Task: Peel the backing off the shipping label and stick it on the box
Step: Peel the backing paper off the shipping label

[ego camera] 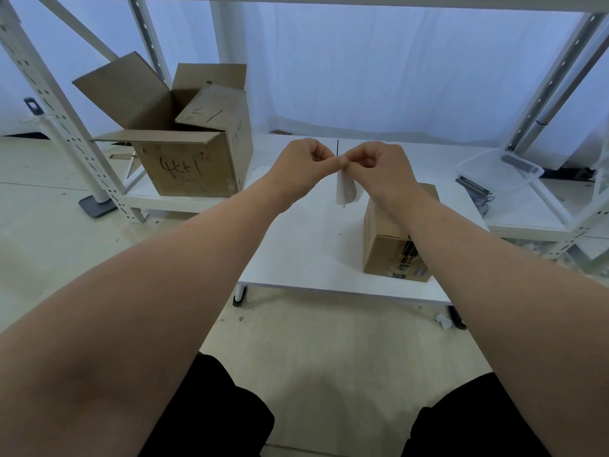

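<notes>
- The left hand (301,163) is curled nearly closed, thumb and forefinger pinched together at the top edge of the shipping label (346,189).
- The right hand (375,164) is curled the same way, its fingertips meeting those of the left hand and pinching the same top edge of the label.
- The label is seen almost edge-on, a thin dark line standing above the fingers and pale paper hanging below them; two layers seem to part at the bottom, though which is the backing cannot be told.
- Both hands are raised above the small white table (296,252), with the bare forearms reaching in from the lower corners of the view.
- A closed cardboard box (392,252) sits on the table just below and to the right of the hands, partly hidden by the right forearm; it bears tape and printing on its near end.
- Well to the left, on the low shelf of a white metal rack (66,127), stands a larger open carton (184,153) with handwriting on its front.
- To the right, a clear plastic tub (497,173) rests on another low shelf.
</notes>
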{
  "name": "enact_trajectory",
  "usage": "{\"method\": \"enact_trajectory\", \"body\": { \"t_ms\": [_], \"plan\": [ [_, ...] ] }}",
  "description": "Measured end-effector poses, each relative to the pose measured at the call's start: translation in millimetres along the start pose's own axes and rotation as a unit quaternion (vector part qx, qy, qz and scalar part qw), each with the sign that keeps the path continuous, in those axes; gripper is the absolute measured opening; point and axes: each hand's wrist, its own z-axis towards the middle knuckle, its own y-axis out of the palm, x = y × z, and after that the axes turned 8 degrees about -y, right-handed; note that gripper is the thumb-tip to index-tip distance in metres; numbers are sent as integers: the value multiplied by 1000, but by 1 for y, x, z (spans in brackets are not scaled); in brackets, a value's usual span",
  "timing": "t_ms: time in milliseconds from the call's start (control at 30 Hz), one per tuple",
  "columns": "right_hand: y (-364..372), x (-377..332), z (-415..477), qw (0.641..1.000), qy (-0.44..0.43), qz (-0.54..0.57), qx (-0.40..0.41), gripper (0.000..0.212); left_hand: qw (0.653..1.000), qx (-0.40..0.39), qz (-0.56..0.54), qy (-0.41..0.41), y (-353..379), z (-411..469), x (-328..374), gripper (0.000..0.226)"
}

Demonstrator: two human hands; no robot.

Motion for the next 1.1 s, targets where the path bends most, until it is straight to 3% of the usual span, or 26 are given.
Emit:
{"method": "enact_trajectory", "body": {
  "t_ms": [167, 467, 667, 1100],
  "plan": [
    [1, -2, 0, 1000, -6, 8, -2, 20, 1000, 6, -1, -5, -3, -2, 1, 16],
    [0, -4, 1, 998, 31, 56, -1, 14, 1000, 12, -23, 9, -4, -2, 1, 9],
    [-3, -1, 0, 998, 31, 63, -4, 23, 1000, 5, -12, 21, -2, -2, 0, 11],
    [-2, 2, 2, 998, 43, 50, 11, 11, 999, 7, -18, -39, -7, 4, -11, 11]
  ]
}}
